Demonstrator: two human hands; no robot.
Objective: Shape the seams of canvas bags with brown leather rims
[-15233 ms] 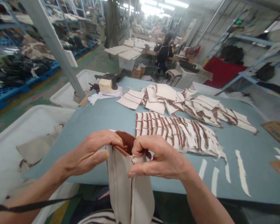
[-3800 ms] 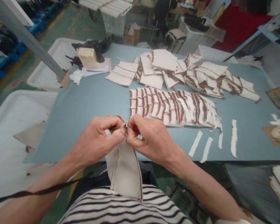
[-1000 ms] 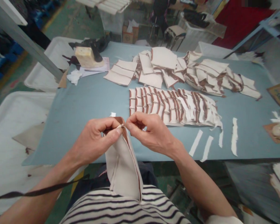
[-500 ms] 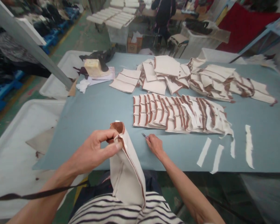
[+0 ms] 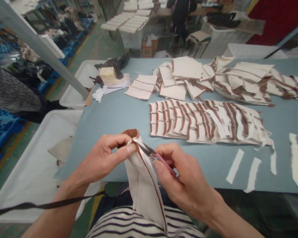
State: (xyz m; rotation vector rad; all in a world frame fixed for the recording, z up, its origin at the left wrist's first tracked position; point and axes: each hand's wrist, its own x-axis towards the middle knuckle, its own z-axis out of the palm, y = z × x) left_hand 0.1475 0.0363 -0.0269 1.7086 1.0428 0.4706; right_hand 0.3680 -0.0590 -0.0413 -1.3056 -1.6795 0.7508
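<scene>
My left hand point(image 5: 101, 158) pinches the top edge of a cream fabric piece point(image 5: 144, 185) with brown trim, held upright above my lap at the table's near edge. My right hand point(image 5: 181, 175) grips small pink-handled snips point(image 5: 154, 155), their blades against the top corner of the fabric, right beside my left thumb. A fanned row of finished cream and brown pieces point(image 5: 203, 120) lies on the blue table point(image 5: 114, 112) just beyond my hands.
A loose heap of cream pieces point(image 5: 228, 79) covers the far side. White strips point(image 5: 234, 162) lie to the right. A tan block point(image 5: 108, 75) sits far left. White tubs point(image 5: 27, 172) flank the table's left. A person point(image 5: 180, 13) sits at a farther table.
My right hand has come back from the table with the snips and brought them to the fabric's top corner. The left hand has kept its pinch on the piece.
</scene>
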